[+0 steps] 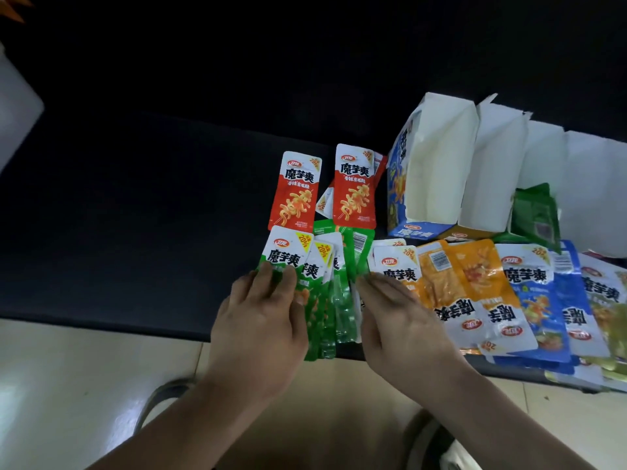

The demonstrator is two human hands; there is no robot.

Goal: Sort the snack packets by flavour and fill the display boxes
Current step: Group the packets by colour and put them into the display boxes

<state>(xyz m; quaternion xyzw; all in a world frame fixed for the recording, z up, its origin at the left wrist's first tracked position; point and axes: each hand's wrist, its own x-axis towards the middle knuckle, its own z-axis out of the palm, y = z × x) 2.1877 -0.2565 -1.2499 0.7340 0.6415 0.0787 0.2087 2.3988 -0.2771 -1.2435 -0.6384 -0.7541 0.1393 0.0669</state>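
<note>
Two red-and-white foil snack packets [294,193] lay side by side on the black table top [135,215], left of centre. Their long axes ran away from the person, white logo ends farthest, and more red packets were tucked under the right one.

Just nearer was a fanned stack of green-and-white foil packets [327,300]. They pointed the same way, white ends far, and their green tails hung over the table's near edge.

The left hand [259,320] rested on the stack's left side, its fingers nearly straight and flat on the front packet. The right hand [403,320] touched the stack's right edge with outstretched fingers. Both thumbs were hidden, so neither hand showed a curl round anything.

Right of the hands lay overlapping orange-and-white packets [451,276], long axes near to far. One had its logo end far; two were turned round, with their logos toward the person. Beyond them, farther right, blue-and-white packets [536,300] overlapped in the same mixed directions, some overhanging the edge.

Behind these stood a row of open cardboard display boxes [441,157], white inside, the first printed blue outside. A single green packet [536,215] leaned against the boxes. Pale glossy floor tiles [84,385] showed below the table.
</note>
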